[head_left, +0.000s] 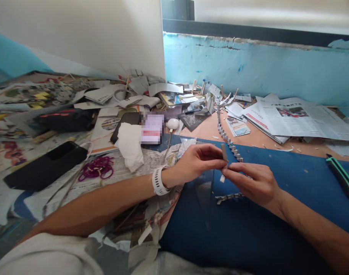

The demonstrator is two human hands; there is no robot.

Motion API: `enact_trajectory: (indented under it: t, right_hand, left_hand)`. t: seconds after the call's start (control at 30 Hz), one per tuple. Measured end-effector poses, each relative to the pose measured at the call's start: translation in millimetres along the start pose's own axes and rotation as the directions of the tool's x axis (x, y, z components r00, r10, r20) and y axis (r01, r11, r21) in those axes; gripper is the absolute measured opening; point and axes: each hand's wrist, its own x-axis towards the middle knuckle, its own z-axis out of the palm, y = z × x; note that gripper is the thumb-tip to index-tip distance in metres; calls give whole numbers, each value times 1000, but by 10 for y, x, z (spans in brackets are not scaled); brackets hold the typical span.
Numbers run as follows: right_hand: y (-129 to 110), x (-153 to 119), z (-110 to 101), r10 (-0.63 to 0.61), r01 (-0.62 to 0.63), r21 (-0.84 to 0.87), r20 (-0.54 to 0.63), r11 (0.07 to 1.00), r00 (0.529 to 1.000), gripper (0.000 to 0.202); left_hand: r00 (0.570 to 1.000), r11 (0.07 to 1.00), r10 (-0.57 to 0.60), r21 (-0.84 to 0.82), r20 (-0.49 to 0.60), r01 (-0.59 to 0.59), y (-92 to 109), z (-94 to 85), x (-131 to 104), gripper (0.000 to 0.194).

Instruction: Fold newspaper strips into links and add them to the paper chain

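Note:
My left hand (204,159), with a white watch on its wrist, pinches a narrow folded paper strip (224,153) that stands upright above the blue mat (277,183). Close against it, my right hand (253,179) grips the lower part of the strip, and a small white end sticks out below the fingertips. A folded zigzag paper chain (231,145) runs from the back of the table toward my right hand. Another piece of chain (228,197) lies on the mat just below the hands. Fingertips hide part of the strip.
A green and black cutter (342,177) lies at the right edge. Newspapers (303,118) are at the back right. On the left are a black case (45,166), purple string (97,169), a white cloth (130,147), a phone (152,129) and heaps of paper scraps.

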Motion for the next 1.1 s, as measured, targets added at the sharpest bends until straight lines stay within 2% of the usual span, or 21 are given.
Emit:
enact_trajectory:
  t: [0.13, 0.23, 0.4, 0.53, 0.7, 1.0, 1.1]
  right_hand:
    - [-34, 31, 35, 140, -137, 157, -12, 978, 990, 30]
    - [-62, 64, 57, 301, -280, 304, -23, 911, 953, 22]
    - [-120, 84, 83, 528, -447, 480, -40, 755, 848, 11]
    - [-151, 73, 96, 652, -539, 534, -31, 651, 758, 5]
    - [-152, 80, 85, 733, -618, 529, -13, 582, 680, 9]
    - [-129, 46, 122, 797, -654, 597, 41, 464, 603, 19]
    - [-144, 24, 149, 800, -656, 605, 51, 452, 598, 21]
  left_hand:
    - [999, 999, 33, 25, -16, -33, -8, -17, -2, 27]
    - [998, 998, 65, 16, -24, -64, -14, -15, -5, 30]
    - [990, 990, 142, 2, -19, -142, 5, 30, -13, 22]
    - [987, 987, 159, 6, -23, -159, 41, 57, -24, 18]
    - [980, 981, 189, 54, -57, -186, 13, 54, -30, 21]
    - [980, 978, 200, 61, -11, -199, -49, 45, -36, 22]
    - [972, 968, 236, 84, -1, -236, -79, 53, -63, 29]
